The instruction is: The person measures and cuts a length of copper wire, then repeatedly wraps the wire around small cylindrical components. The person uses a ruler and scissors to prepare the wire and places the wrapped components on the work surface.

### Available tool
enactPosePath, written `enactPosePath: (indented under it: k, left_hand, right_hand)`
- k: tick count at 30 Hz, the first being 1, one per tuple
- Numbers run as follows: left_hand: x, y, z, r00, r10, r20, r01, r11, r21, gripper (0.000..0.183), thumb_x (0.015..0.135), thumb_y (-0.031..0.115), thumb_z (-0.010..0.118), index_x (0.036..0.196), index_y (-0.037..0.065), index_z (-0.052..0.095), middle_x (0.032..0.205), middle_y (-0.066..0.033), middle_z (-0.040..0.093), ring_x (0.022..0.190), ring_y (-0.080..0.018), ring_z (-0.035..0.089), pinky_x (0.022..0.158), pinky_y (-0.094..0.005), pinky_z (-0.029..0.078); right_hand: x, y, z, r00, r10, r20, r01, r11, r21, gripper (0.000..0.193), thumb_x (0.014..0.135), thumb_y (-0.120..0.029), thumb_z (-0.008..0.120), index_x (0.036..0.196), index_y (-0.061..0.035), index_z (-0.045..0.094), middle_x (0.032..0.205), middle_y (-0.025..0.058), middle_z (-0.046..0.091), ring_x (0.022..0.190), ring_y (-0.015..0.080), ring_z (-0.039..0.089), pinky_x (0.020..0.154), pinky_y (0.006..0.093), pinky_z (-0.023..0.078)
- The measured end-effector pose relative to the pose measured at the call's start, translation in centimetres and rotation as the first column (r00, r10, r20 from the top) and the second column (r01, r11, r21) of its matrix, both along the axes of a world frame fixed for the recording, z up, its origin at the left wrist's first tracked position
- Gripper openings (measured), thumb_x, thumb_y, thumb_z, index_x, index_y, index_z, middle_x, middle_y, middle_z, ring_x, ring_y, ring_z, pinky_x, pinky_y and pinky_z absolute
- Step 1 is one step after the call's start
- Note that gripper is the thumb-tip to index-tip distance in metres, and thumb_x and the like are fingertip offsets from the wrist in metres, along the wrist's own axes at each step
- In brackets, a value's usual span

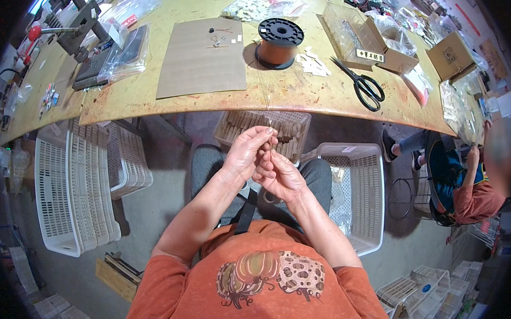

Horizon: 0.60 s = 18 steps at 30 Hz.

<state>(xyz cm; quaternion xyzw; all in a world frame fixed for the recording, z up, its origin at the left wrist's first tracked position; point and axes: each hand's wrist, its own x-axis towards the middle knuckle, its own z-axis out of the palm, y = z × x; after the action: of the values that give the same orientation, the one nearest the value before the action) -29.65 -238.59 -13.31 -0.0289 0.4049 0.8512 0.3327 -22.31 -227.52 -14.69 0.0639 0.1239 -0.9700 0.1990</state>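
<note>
Over my lap, just off the table's front edge, my two hands meet with fingers closed. The fingertips of my left hand (249, 150) pinch a thin strand, whose pale end shows above them. My right hand (282, 178) is closed just below and to the right, touching the left; what its thumb and fingers grip is too small to make out. Beyond them on the table stands a spool (277, 54) with black flanges and orange-brown winding. A faint line comes down from near it toward my hands. Left of it lies a brown cardboard sheet (191, 64) bearing a few tiny parts.
Black-handled scissors (368, 91), white tags (314, 62) and an open clear box (341, 31) lie to the right. A hand press (81, 30) stands at the left. White plastic crates (58, 189) flank my legs; a basket (230, 132) of bundled pieces sits under the table. Another person sits at right.
</note>
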Motion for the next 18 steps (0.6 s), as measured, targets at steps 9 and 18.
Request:
enactPosePath:
  k: [9, 18]
  left_hand:
    - [0.05, 0.33, -0.32, 0.998, 0.060, -0.008, -0.060, 0.998, 0.009, 0.012, 0.087, 0.018, 0.059, 0.089, 0.006, 0.062, 0.075, 0.0016, 0.060, 0.061, -0.0016, 0.049, 0.054, -0.0135, 0.043]
    - [0.20, 0.29, -0.09, 0.997, 0.074, 0.009, -0.074, 0.997, -0.006, 0.012, 0.087, 0.017, 0.060, 0.089, 0.006, 0.062, 0.075, 0.0015, 0.060, 0.063, -0.0024, 0.049, 0.056, -0.0139, 0.043]
  right_hand:
    - [-0.10, -0.16, 0.09, 0.997, -0.075, 0.002, 0.074, 0.992, 0.100, 0.020, 0.089, -0.020, 0.056, 0.089, -0.0020, 0.063, 0.068, 0.0024, 0.060, 0.059, 0.0118, 0.049, 0.064, 0.0282, 0.042]
    - [-0.11, -0.16, -0.41, 0.998, -0.068, -0.007, 0.068, 0.997, 0.037, 0.019, 0.089, -0.017, 0.056, 0.093, 0.0006, 0.063, 0.073, 0.0046, 0.063, 0.065, 0.0140, 0.055, 0.065, 0.0295, 0.045]
